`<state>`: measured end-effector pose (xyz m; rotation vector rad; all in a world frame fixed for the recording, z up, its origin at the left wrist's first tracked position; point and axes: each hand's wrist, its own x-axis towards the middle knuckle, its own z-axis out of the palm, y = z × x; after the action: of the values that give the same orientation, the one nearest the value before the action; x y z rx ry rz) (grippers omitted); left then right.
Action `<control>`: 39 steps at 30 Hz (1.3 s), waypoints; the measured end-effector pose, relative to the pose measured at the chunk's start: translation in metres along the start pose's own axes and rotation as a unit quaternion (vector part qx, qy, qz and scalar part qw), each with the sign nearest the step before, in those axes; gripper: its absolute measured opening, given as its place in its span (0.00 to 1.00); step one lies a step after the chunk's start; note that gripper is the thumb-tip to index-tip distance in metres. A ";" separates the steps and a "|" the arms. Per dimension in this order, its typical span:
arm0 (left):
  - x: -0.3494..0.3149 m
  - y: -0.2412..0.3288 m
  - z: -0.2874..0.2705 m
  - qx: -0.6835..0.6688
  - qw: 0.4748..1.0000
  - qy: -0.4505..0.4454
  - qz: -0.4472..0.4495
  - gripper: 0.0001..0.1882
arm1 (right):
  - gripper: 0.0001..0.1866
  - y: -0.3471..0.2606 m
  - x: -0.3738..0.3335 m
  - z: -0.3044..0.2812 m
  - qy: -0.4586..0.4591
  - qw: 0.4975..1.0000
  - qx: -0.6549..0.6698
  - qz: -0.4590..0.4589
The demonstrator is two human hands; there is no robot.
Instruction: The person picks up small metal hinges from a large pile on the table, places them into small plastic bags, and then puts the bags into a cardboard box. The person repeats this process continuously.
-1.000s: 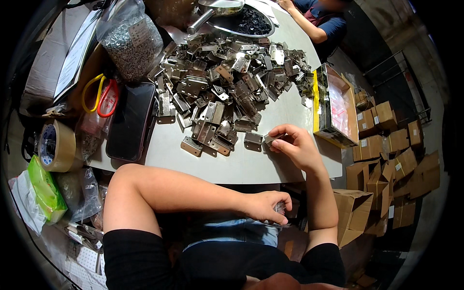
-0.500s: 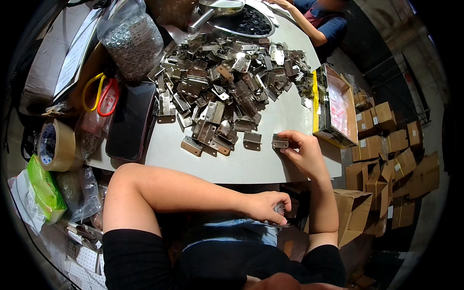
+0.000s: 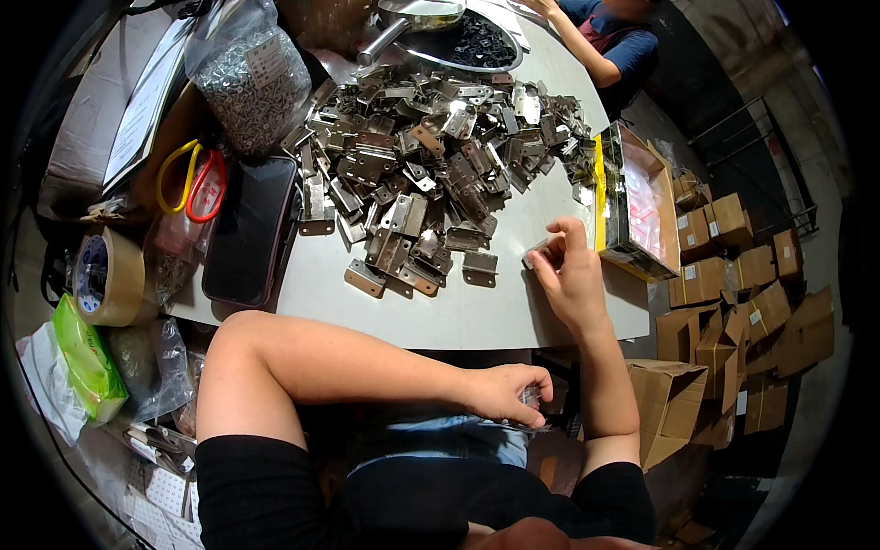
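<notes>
My right hand (image 3: 573, 266) is above the table's right part, thumb and fingers pinching a small metal bracket (image 3: 534, 254), most of which the fingers hide. Down at my lap, my left hand (image 3: 509, 392) curls around small shiny pieces (image 3: 529, 396), too hidden to name. A large heap of metal brackets (image 3: 431, 156), silvery with holes, covers the middle of the table. One bracket (image 3: 479, 266) lies near the heap's front edge, left of my right hand.
Right of the heap stands an open box (image 3: 632, 202) with plastic bags inside. At left are a phone (image 3: 249, 234), scissors (image 3: 203, 188), tape (image 3: 108, 275) and a bag of small metal parts (image 3: 252, 87). A metal scoop (image 3: 403, 27) rests by black pieces (image 3: 477, 44); a co-worker (image 3: 600, 46) sits beyond.
My right hand has lifted the bracket slightly and turned, its fingers now pointing more upward. The left hand has stayed in place.
</notes>
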<state>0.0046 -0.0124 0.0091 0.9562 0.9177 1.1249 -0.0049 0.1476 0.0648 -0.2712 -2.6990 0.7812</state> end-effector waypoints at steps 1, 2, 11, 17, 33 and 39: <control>0.000 -0.001 0.000 -0.003 1.000 0.001 0.000 0.23 | 0.08 0.000 0.001 0.002 -0.001 0.999 -0.035 -0.037; 0.001 -0.003 0.000 -0.006 1.000 0.001 0.000 0.23 | 0.10 -0.001 0.003 0.004 -0.001 0.995 -0.069 -0.075; 0.004 -0.010 0.001 0.005 1.000 0.005 0.005 0.23 | 0.05 -0.024 0.006 0.015 -0.102 0.988 -0.035 -0.109; 0.010 -0.023 0.001 0.049 0.998 0.008 0.049 0.25 | 0.09 -0.027 0.002 0.017 -0.141 0.977 -0.017 -0.156; 0.004 -0.011 0.001 0.068 0.997 0.001 0.033 0.24 | 0.08 -0.027 -0.027 -0.003 -0.090 0.987 0.134 0.006; 0.004 -0.010 0.001 0.023 1.000 0.014 0.014 0.27 | 0.13 -0.027 -0.007 0.012 -0.191 0.981 0.027 -0.037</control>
<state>0.0091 -0.0105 -0.0004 0.9948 0.9580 1.1465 -0.0055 0.1172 0.0686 -0.0045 -3.0128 0.9684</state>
